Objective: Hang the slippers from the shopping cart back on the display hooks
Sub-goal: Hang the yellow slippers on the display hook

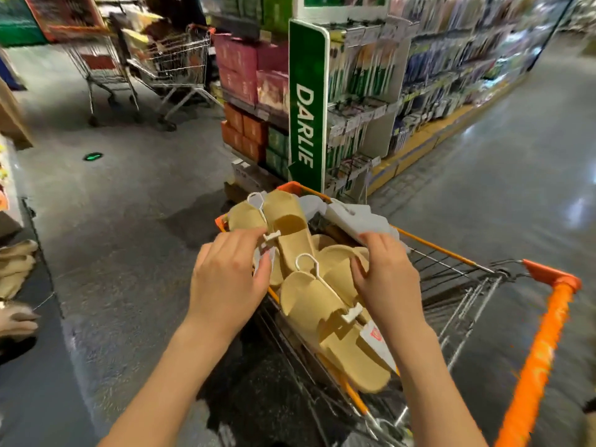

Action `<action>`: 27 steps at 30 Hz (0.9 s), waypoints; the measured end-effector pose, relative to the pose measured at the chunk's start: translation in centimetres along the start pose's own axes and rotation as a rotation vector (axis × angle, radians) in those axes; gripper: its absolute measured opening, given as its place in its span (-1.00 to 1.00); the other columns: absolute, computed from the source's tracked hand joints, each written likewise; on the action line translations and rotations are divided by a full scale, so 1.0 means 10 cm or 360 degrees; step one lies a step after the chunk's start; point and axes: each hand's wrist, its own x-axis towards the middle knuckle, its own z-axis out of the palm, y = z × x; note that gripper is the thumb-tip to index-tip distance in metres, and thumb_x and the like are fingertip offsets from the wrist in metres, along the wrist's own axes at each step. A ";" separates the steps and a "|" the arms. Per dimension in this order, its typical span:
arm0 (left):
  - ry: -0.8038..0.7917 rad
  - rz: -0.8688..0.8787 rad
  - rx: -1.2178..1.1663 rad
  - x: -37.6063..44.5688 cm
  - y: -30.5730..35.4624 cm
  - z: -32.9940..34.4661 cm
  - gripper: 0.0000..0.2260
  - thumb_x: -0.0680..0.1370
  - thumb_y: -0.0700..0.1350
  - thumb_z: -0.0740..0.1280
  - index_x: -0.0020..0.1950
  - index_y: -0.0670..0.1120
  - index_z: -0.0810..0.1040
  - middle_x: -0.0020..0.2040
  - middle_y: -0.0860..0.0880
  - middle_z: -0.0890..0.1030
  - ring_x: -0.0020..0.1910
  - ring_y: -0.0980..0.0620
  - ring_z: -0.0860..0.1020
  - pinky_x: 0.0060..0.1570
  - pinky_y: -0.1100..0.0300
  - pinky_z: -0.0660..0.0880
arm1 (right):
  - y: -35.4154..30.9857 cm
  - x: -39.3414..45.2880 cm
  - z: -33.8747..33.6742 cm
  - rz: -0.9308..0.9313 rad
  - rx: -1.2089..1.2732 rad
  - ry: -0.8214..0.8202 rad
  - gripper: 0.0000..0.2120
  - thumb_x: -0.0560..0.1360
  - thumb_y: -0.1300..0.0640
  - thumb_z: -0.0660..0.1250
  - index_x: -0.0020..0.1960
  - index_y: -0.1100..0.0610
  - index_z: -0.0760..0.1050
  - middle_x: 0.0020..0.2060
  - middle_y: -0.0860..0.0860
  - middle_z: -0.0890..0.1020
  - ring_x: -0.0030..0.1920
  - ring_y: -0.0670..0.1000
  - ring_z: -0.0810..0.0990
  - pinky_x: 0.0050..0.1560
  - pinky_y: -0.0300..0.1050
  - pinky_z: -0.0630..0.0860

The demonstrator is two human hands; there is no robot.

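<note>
A wire shopping cart (464, 285) with orange trim and an orange handle stands in front of me. It holds several beige slippers on white plastic hangers, plus grey slippers (358, 217) at its far end. My left hand (230, 279) grips one beige pair (283, 230) near its hanger clip at the cart's left rim. My right hand (387, 275) has its fingers curled into the pile, on a beige slipper (338, 272). A nearer beige pair (325, 321) with a white hanger and a price tag lies between my hands.
At the left edge, beige slippers (16, 262) hang on a dark display rack. A green toothpaste stand (306, 108) with stocked shelves rises just beyond the cart. Other empty carts (174, 66) stand at the back left. Grey floor lies to the left and right.
</note>
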 end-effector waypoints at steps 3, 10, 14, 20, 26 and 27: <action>-0.0086 -0.0001 -0.0095 0.25 -0.24 0.27 -0.68 0.46 -0.03 0.18 0.08 -0.15 0.56 -0.12 -0.07 0.63 -0.15 -0.10 0.59 -0.19 0.07 0.49 | -0.05 0.25 0.28 0.0040 -0.0020 -0.0089 -0.68 0.40 0.25 0.38 0.15 0.24 0.49 0.00 0.19 0.58 0.02 0.22 0.54 -0.06 0.05 0.51; -0.0495 0.0010 -0.0320 0.46 -0.62 1.05 -0.76 0.44 -0.20 0.38 0.10 -0.18 0.57 -0.05 -0.12 0.64 -0.07 -0.15 0.60 -0.14 -0.01 0.52 | -0.07 0.45 0.85 0.0200 -0.0185 -0.0336 -0.64 0.51 0.13 0.26 0.30 0.13 0.39 0.18 0.08 0.50 0.19 0.11 0.44 0.15 -0.05 0.37; -0.0767 0.0228 -0.0369 0.50 -0.64 1.47 -0.73 0.44 -0.17 0.39 0.12 -0.18 0.57 -0.02 -0.11 0.64 -0.01 -0.14 0.59 -0.05 -0.01 0.51 | -0.01 0.60 1.26 0.0167 -0.0347 -0.0744 -0.57 0.54 0.08 0.22 0.39 0.11 0.28 0.31 0.09 0.43 0.32 0.10 0.34 0.36 -0.03 0.19; -0.1098 0.0386 -0.0452 0.50 -0.58 1.88 -0.67 0.58 -0.01 0.17 0.33 -0.06 0.37 0.19 -0.02 0.47 0.17 0.00 0.46 0.07 0.13 0.44 | 0.07 0.66 1.55 0.0132 -0.0550 -0.1032 -0.51 0.50 0.15 0.28 0.40 0.10 0.29 0.43 0.07 0.31 0.50 0.03 0.07 0.46 0.15 -0.19; -0.1207 0.0292 -0.0560 0.54 -0.65 1.93 -0.78 0.59 -0.02 0.16 0.17 -0.07 0.42 0.00 -0.05 0.58 -0.04 -0.06 0.57 -0.11 0.03 0.54 | 0.01 0.67 1.60 0.0258 -0.0495 -0.0921 -0.72 0.53 0.14 0.25 0.23 0.06 0.49 0.26 0.01 0.52 0.45 0.05 0.19 0.45 0.15 -0.21; -0.1237 0.0260 -0.0571 0.55 -0.65 1.93 -0.81 0.59 -0.02 0.16 0.12 -0.08 0.42 -0.05 -0.06 0.59 -0.09 -0.06 0.58 -0.14 0.00 0.55 | 0.01 0.68 1.60 0.0257 -0.0509 -0.0919 -0.74 0.53 0.13 0.25 0.20 0.06 0.50 0.22 0.01 0.56 0.42 0.05 0.25 0.46 0.15 -0.19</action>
